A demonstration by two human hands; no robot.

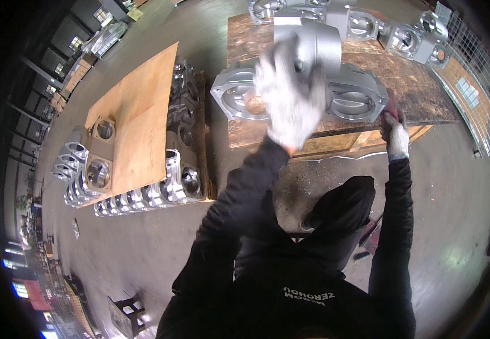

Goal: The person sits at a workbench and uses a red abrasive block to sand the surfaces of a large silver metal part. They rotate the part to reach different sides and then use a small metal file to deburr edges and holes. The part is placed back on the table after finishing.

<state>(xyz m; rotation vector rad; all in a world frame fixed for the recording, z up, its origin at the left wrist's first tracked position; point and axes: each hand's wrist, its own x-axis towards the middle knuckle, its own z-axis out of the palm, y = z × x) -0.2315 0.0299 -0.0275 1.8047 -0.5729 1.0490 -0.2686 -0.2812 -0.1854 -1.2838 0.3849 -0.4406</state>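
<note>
A large silver metal casting (313,42), with a round barrel and two ring-shaped flanges, sits on the wooden bench top in front of me. My left hand (293,101), in a white knit glove, is over its middle; the fingers stretch up and the thumb stands apart. The fingertips are blurred, so contact with the metal is hard to judge. At the casting's right end, my right hand (397,135), in a dark-and-white glove, grips a flat red pad (391,106). That pad is up against the edge of the right flange (358,101).
More castings (406,39) stand along the back of the wooden bench (420,93). On my left, a plywood sheet (137,124) covers part of a pallet of castings, with several rows (143,198) below. A small stool (126,316) stands behind left; wire mesh (471,85) borders the right.
</note>
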